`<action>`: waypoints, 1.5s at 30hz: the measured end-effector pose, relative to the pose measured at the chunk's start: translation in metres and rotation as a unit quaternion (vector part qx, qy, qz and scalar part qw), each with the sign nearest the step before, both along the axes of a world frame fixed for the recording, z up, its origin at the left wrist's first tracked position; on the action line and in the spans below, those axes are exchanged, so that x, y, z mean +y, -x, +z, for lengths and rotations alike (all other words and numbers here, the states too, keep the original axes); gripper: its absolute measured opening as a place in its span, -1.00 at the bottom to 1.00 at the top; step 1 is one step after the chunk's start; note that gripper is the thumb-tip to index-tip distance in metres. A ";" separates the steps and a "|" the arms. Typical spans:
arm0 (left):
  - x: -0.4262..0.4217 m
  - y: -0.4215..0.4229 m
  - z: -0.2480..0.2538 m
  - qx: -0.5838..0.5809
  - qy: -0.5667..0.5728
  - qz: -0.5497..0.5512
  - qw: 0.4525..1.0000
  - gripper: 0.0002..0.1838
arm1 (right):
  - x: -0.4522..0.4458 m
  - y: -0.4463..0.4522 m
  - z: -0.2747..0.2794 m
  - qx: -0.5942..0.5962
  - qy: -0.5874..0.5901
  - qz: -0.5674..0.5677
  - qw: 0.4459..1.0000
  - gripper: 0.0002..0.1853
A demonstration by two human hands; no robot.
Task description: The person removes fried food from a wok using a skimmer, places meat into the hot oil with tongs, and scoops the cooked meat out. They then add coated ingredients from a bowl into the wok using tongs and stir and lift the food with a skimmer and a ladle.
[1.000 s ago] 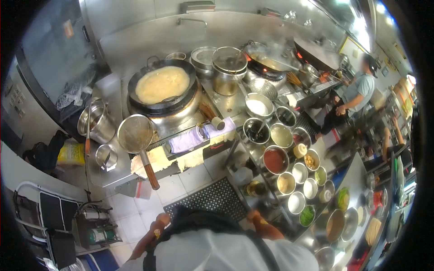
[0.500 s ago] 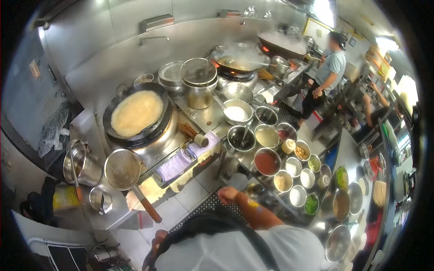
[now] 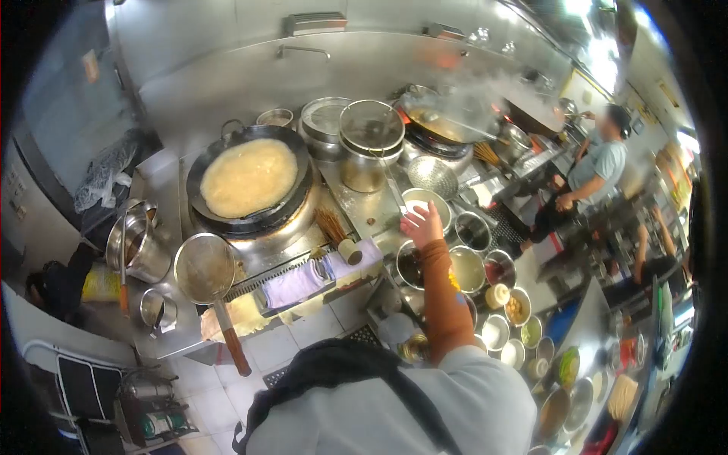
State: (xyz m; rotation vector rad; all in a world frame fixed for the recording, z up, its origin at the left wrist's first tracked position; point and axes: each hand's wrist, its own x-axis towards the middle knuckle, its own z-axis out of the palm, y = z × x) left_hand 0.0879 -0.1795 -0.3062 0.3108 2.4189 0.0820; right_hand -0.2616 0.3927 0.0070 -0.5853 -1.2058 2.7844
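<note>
My right hand (image 3: 423,225) is stretched forward with its fingers apart, over the near edge of a metal bowl of white contents (image 3: 425,199). A ladle handle (image 3: 395,193) slants up from that bowl, close to my fingertips. Just below the hand, a bowl of dark sauce (image 3: 409,267) is partly hidden by my forearm. To the right stands a bowl of pale liquid (image 3: 466,269). My left hand is out of sight. Farther left, a wok (image 3: 302,171) holds a pale, cloudy liquid on the burner.
A strainer (image 3: 205,268) lies on the counter, its wooden handle over the front edge. Folded purple cloths (image 3: 303,280) and a bamboo brush (image 3: 331,225) sit before the wok. Stacked pots (image 3: 364,171) stand behind. A co-worker (image 3: 599,171) stands at the steaming woks, back right.
My right hand has moved up and forward from beside my body to the bowl of white contents, its fingers spreading. My left hand has left the view. The camera has shifted.
</note>
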 end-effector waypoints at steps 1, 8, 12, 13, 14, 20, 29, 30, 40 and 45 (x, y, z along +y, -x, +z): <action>0.003 -0.014 -0.001 -0.007 -0.013 0.028 1.000 -0.72 | 0.003 0.006 0.006 0.002 0.015 0.020 1.000 -0.34; 0.049 -0.072 -0.002 -0.054 -0.057 0.121 0.990 -0.73 | 0.017 0.063 0.002 0.017 -0.005 0.166 0.986 -0.48; 0.085 -0.071 -0.013 -0.048 -0.077 0.175 0.980 -0.74 | 0.002 0.073 0.023 0.054 -0.015 0.237 0.970 -0.68; 0.092 -0.066 -0.019 -0.043 -0.080 0.195 0.976 -0.74 | -0.003 0.078 0.025 0.066 -0.007 0.252 0.965 -0.69; 0.098 -0.058 -0.027 -0.038 -0.081 0.215 0.973 -0.74 | -0.015 0.079 0.032 0.075 0.003 0.271 0.960 -0.69; 0.093 -0.027 -0.035 0.035 -0.010 0.161 0.986 -0.86 | -0.072 0.093 0.037 -0.009 -0.010 0.227 0.974 -0.84; 0.067 -0.034 -0.032 0.035 0.072 0.137 0.987 -0.77 | -0.118 0.077 0.079 0.094 -0.127 0.146 0.977 -0.87; 0.063 -0.042 -0.042 -0.001 0.066 0.146 0.987 -0.79 | -0.123 0.067 0.083 0.088 -0.148 0.156 0.973 -0.89; 0.033 -0.079 -0.038 -0.114 0.043 0.119 0.985 -0.83 | -0.140 0.081 0.100 0.085 -0.423 0.257 0.865 -0.57; 0.032 -0.075 -0.041 -0.078 0.109 0.127 0.983 -0.86 | -0.132 0.146 0.079 0.241 -0.608 0.204 0.728 -0.74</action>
